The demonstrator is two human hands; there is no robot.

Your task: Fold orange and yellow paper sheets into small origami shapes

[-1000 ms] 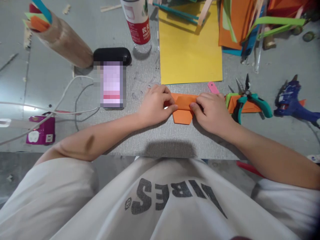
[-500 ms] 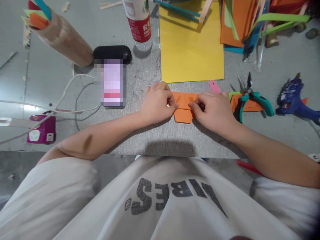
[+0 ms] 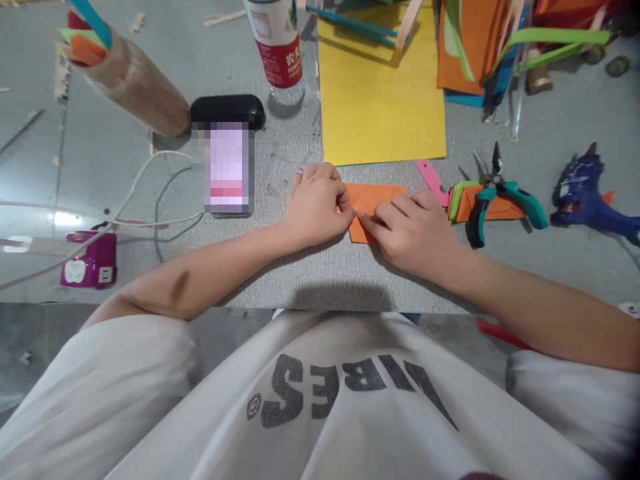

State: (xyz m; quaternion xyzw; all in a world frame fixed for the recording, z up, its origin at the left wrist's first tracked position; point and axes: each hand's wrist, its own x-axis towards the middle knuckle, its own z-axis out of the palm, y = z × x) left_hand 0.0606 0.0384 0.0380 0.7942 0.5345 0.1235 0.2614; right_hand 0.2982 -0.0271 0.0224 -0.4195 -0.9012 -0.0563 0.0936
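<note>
Hands (image 3: pixel 367 213) press orange paper (image 3: pixel 377 197) (grey table (image 3: pixel 280 273) beneath).

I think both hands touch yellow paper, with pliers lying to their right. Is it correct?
Not quite: the head view shows the left hand and right hand touching orange paper, not yellow. The pliers do lie to their right.

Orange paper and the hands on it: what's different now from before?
The right hand moved left over the orange paper, so its fingers are now close to the left hand. The paper's top right corner now shows, and more of its bottom flap is covered. The left hand stayed at the paper's left end. The pliers and yellow paper stayed put.
</note>
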